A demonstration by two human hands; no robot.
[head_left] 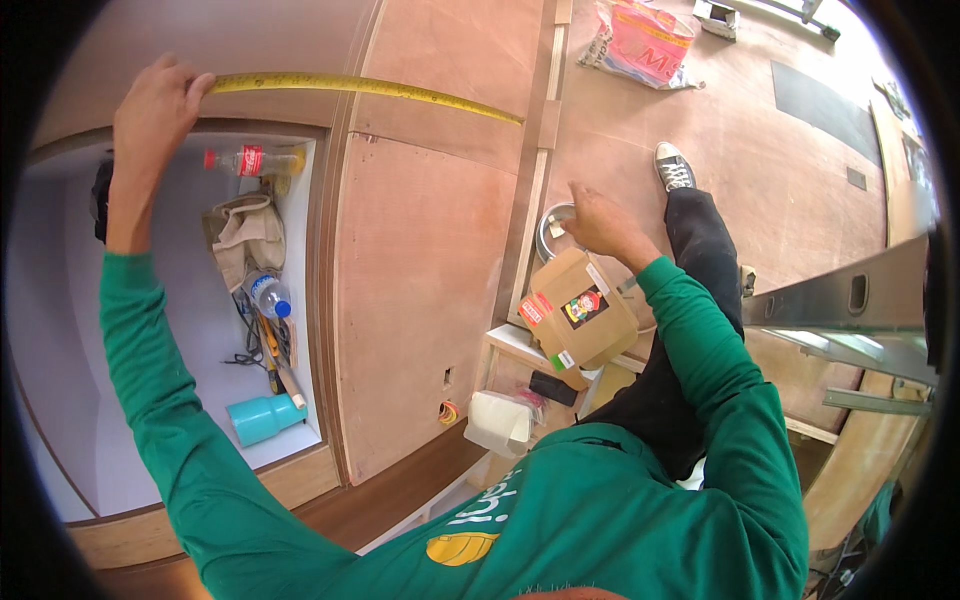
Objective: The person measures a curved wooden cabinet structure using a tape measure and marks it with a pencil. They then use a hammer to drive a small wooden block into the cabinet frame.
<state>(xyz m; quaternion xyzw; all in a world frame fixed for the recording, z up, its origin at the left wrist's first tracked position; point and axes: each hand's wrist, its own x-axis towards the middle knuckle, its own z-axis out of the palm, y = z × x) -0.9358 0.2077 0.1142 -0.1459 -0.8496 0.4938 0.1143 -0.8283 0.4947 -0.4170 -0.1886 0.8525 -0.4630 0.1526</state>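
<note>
My left hand (160,115) is closed on a yellow tape measure (370,86) at the upper left, beside the top of a white-lined recess. The blade runs right across the plywood panel (425,270), its far end near the panel's right edge. Any case is hidden in the hand. My right hand (605,225) hovers near a round metal-rimmed item (550,228) and above a cardboard box (580,310). Its index finger and thumb are apart, with nothing visible between them; the other fingers are partly hidden.
The recess (180,330) holds a red-capped bottle (255,160), a cloth bag (245,240), a blue-capped bottle (268,295), tools and a turquoise tumbler (265,418). Wires (448,412) poke from the panel. A plastic sack (645,45) lies on the floor; a metal ladder (850,290) stands right.
</note>
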